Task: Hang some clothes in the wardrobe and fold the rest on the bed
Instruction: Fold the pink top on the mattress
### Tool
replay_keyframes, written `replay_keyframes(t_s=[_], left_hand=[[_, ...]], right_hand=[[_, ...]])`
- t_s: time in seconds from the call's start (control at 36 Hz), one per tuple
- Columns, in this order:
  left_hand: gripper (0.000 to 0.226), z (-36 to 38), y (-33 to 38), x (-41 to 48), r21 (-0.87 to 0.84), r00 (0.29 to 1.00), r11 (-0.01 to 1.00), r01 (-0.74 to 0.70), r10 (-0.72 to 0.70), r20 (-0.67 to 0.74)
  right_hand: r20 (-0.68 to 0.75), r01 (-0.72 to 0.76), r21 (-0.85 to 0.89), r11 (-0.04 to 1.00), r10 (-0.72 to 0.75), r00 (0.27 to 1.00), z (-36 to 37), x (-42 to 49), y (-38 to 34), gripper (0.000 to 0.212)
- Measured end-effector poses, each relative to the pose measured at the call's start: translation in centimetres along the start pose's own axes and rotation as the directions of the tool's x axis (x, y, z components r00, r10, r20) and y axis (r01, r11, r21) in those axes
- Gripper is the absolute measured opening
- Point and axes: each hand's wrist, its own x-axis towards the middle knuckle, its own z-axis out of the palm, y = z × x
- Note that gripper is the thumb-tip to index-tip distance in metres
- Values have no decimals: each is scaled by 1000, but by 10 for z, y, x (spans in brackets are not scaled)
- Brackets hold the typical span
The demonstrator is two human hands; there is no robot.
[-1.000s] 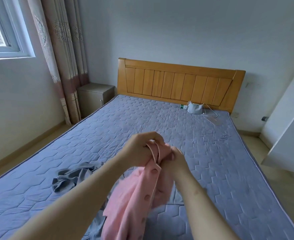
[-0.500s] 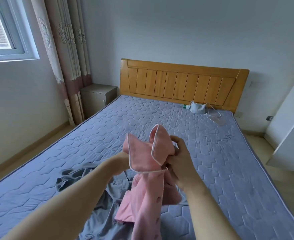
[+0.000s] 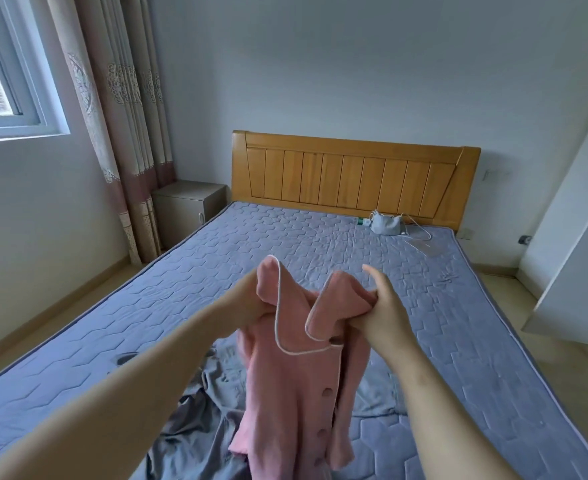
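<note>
Pink top [image 3: 296,375] in left hand [image 3: 245,301], right hand [image 3: 387,311]

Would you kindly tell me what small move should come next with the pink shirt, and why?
Probably draw the two hands apart to spread the shoulders: the left hand and right hand grip the pink shirt close together at its collar, so it hangs bunched above the grey garment on the bed.

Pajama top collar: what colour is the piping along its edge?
White piping on the pink pajama top; clearest in the head view.
</note>
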Motion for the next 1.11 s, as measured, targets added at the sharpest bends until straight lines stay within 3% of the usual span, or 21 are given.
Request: replay_keyframes(t_s=[0.08,0.14,0.19,0.25,0.31,0.36,0.42,0.44,0.5,0.56,0.64,0.75,0.81,0.86,0.92,0.97,1.11], left_hand=[[9,-14,-8,-4,335,969,939,80,-152,194],[23,-23,-12,-8,461,921,849,257,-359,149],[35,-28,-13,-7,304,875,847,436,-478,75],[36,-28,-8,-10,58,849,853,519,-522,81],[27,-28,-4,-13,-122,863,855,505,-498,83],[25,-32,-6,-12,-211,894,869,447,-444,65],[28,-36,-5,-12,-211,925,904,371,-379,4],[25,-39,-4,-13,-125,940,936,330,-338,-48],[21,-42,-1,-13,70,964,965,253,-245,-105],[28,-43,5,-13,160,981,972,171,-153,-117],[14,-44,20,-14,282,981,959,31,24,-192],[15,-51,38,-17,462,937,886,-43,197,-290],[21,-56,40,-17,504,922,863,-45,230,-312],[27,-60,38,-18,534,930,845,-31,219,-294],[21,-62,33,-21,573,950,819,-22,196,-244],[19,-64,28,-26,599,962,800,-32,187,-198],[8,-81,25,-39,653,959,753,-76,234,-158]], right_hand=[[-50,-35,58,998,38,998,-4,3,6,67],[5,-104,73,992,104,995,-4,4,8,70],[74,-195,38,980,192,979,-3,1,10,69],[150,-299,77,951,285,947,-2,-3,11,57],[206,-348,146,926,315,926,-2,-7,12,49],[203,-340,339,877,285,937,-6,-9,11,47],[139,-302,497,813,269,953,-11,-10,10,46],[102,-279,505,817,265,959,-13,-11,10,46],[25,-214,394,894,223,975,-16,-14,10,47],[-49,-141,247,959,158,986,-20,-21,4,49],[-204,-43,150,988,73,976,-25,-31,-8,51],[-338,36,18,999,-27,941,-32,-39,-25,54],[-238,-25,-65,998,9,971,-34,-41,-33,52],[-67,-107,-215,971,95,993,-32,-42,-36,33],[7,-150,-372,916,164,986,-25,-46,-39,13],[-19,-182,-457,871,195,981,-17,-52,-41,19],[-267,-269,-551,790,138,954,-12,-71,-58,28]])
